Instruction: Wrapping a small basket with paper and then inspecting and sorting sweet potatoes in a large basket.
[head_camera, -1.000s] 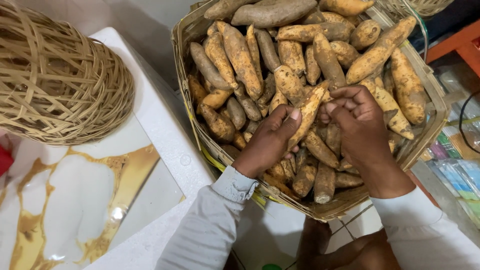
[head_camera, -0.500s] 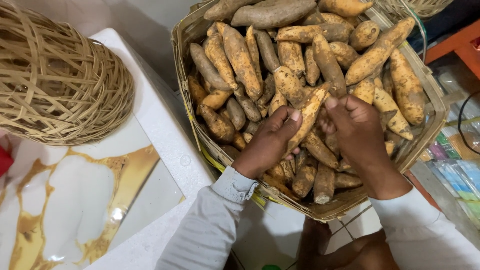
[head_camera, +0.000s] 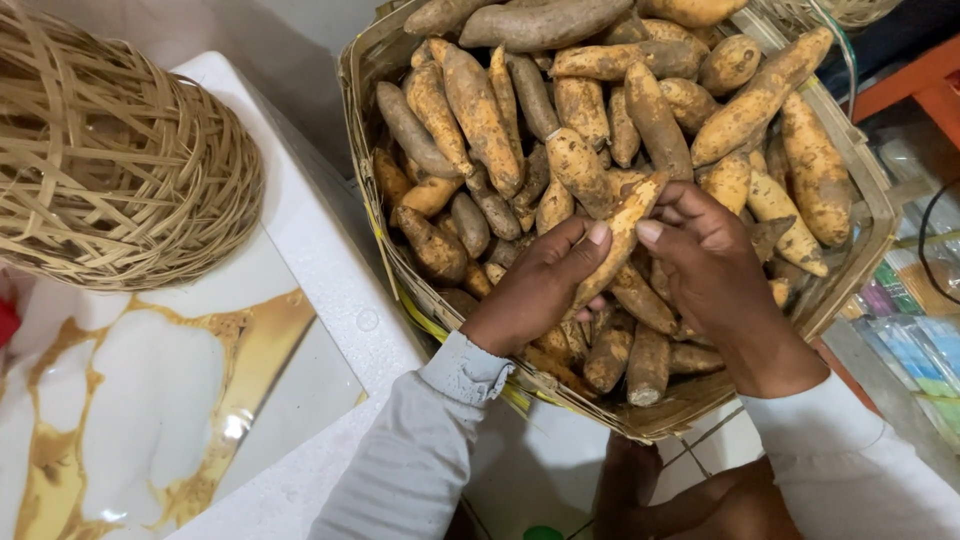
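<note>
White table (head_camera: 330, 290) with gold-veined marble inlay, upturned wicker basket (head_camera: 110, 170) on it, tiled floor (head_camera: 560, 470) beneath.

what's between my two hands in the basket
In the head view, one slim orange sweet potato lies between left hand and right hand, both gripping it.

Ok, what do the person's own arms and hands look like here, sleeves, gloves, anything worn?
Both hands are bare: no gloves, rings or watch visible on the left hand or the right hand. The left arm wears a light grey, finely ribbed long sleeve with a snug knitted cuff at the wrist. The right arm's long sleeve is plain and light grey-white.
</note>
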